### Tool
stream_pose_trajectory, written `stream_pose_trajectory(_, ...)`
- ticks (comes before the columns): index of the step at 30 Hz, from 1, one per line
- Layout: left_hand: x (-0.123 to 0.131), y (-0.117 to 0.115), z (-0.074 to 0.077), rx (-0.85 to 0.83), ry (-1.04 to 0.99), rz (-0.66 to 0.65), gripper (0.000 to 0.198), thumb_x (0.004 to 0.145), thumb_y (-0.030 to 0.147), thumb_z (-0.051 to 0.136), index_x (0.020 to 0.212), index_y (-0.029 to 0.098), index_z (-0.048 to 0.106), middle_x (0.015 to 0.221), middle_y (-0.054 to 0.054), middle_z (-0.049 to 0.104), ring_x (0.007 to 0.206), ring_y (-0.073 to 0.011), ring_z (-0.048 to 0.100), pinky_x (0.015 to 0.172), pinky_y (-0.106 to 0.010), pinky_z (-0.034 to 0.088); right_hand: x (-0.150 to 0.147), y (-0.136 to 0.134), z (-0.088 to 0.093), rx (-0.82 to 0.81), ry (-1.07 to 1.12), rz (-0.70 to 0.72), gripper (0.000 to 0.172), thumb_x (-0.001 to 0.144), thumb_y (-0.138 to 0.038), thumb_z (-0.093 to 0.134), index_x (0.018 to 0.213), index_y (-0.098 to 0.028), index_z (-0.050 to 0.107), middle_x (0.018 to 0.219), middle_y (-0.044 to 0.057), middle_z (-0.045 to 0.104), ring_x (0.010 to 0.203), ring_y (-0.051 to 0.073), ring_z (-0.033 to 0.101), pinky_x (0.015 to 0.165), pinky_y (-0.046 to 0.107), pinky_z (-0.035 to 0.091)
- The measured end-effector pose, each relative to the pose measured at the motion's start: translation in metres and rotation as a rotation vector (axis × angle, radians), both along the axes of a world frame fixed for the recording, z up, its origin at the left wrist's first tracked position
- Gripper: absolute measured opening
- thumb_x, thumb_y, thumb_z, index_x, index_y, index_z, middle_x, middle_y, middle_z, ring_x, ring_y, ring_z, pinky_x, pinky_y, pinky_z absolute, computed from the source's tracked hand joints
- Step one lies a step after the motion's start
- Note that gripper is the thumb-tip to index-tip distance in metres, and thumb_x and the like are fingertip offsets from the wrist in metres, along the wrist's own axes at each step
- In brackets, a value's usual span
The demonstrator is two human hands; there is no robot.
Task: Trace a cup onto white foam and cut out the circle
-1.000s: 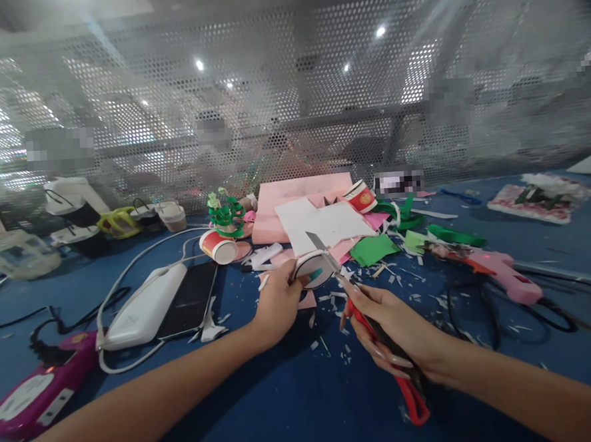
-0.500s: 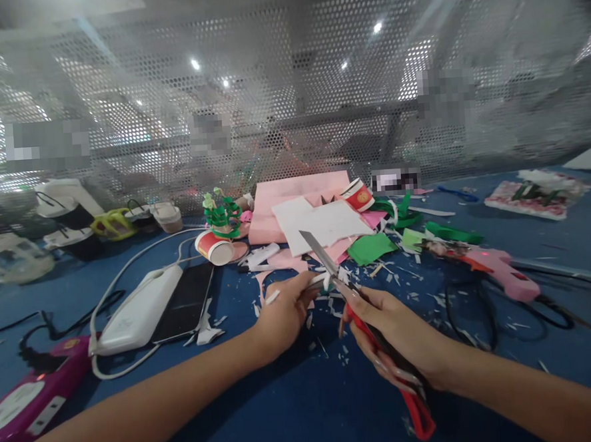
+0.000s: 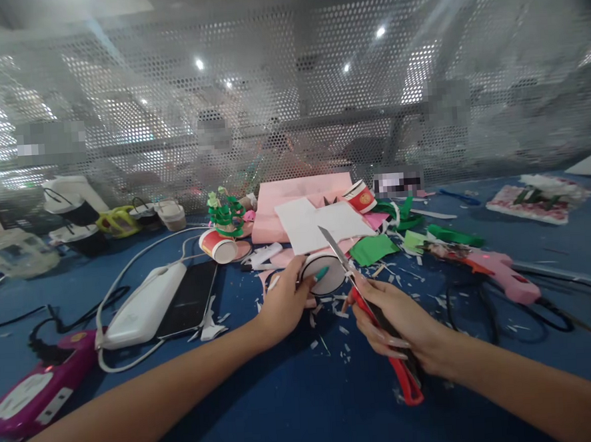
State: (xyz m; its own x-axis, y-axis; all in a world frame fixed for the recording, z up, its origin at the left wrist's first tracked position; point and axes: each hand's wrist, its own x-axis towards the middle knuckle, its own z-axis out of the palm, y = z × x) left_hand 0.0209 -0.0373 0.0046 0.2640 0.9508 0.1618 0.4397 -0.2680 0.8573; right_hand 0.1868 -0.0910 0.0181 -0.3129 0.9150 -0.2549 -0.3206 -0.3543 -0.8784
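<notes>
Head view: from my remote seat I count one flat, round, dark-rimmed white disc [image 3: 331, 276], clamped between thumb and fingers of the left hand [image 3: 285, 305] above the matte blue surface [image 3: 307, 407]. Just beside it, the right hand [image 3: 396, 318] grips one pair of red-handled metal scissors [image 3: 334, 246]. Farther out I count two red-and-white paper cups [image 3: 218, 246], one smooth green paper sheet [image 3: 374, 249], one pink plastic glue gun [image 3: 504, 273] and one glossy white rounded power bank [image 3: 145, 307].
</notes>
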Motion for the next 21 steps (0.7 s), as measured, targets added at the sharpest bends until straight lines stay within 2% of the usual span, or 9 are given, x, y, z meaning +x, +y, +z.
stream_pose_trajectory(2, 0.0006, -0.0013, 0.0016, 0.022, 0.045, -0.023, 0.034, 0.079, 0.029, 0.045, 0.113, 0.025, 0.045, 0.093, -0.004, 0.055, 0.066, -0.0124, 0.056, 0.053, -0.022, 0.050, 0.0005, 0.0010, -0.0016, 0.003, 0.016, 0.016, 0.031, 0.086, -0.045, 0.042, 0.070, -0.018, 0.046, 0.031, -0.009, 0.041, 0.020, 0.002, 0.019, 0.021, 0.013, 0.025)
stream_pose_trajectory(6, 0.0011, -0.0026, 0.0040, 0.155, 0.169, -0.047, 0.050, 0.072, 0.022, 0.055, 0.120, 0.024, 0.042, 0.095, -0.004, 0.058, 0.077, -0.0168, 0.056, 0.067, -0.028, 0.049, 0.0023, 0.0016, -0.0052, 0.027, 0.066, 0.045, 0.031, 0.085, -0.045, 0.044, 0.071, -0.017, 0.047, 0.031, -0.008, 0.042, 0.019, 0.002, 0.019, 0.020, 0.013, 0.024)
stream_pose_trajectory(10, 0.0008, -0.0009, 0.0034, 0.120, 0.115, -0.052, 0.045, 0.074, 0.018, 0.050, 0.118, 0.025, 0.044, 0.098, -0.002, 0.060, 0.081, -0.0164, 0.057, 0.069, -0.027, 0.048, 0.0034, -0.0008, -0.0040, 0.052, 0.052, 0.066, 0.031, 0.085, -0.045, 0.043, 0.073, -0.017, 0.049, 0.033, -0.008, 0.044, 0.019, 0.003, 0.022, 0.020, 0.014, 0.025)
stream_pose_trajectory(12, 0.0006, -0.0002, 0.0036, 0.147, 0.101, -0.021, 0.042, 0.074, 0.017, 0.051, 0.115, 0.025, 0.046, 0.101, 0.000, 0.061, 0.087, -0.0169, 0.057, 0.074, -0.028, 0.046, 0.0036, -0.0019, -0.0021, 0.049, 0.026, 0.059, 0.032, 0.084, -0.046, 0.043, 0.072, -0.017, 0.049, 0.035, -0.008, 0.044, 0.019, 0.002, 0.022, 0.020, 0.014, 0.025)
stream_pose_trajectory(18, 0.0001, -0.0014, 0.0076, 0.164, 0.192, 0.072, 0.034, 0.074, 0.016, 0.051, 0.107, 0.023, 0.053, 0.100, -0.003, 0.063, 0.090, -0.0205, 0.055, 0.080, -0.033, 0.042, 0.0043, -0.0029, -0.0003, 0.040, -0.002, 0.086, 0.033, 0.087, -0.045, 0.040, 0.071, -0.017, 0.048, 0.033, -0.009, 0.041, 0.020, 0.002, 0.020, 0.020, 0.013, 0.025)
stream_pose_trajectory(21, 0.0003, -0.0020, 0.0093, 0.190, 0.190, 0.091, 0.033, 0.073, 0.013, 0.049, 0.105, 0.022, 0.055, 0.098, -0.003, 0.064, 0.089, -0.0198, 0.056, 0.079, -0.031, 0.042, 0.0045, -0.0028, -0.0023, 0.037, 0.006, 0.100, 0.033, 0.087, -0.045, 0.039, 0.072, -0.017, 0.048, 0.033, -0.009, 0.042, 0.020, 0.002, 0.020, 0.020, 0.013, 0.025)
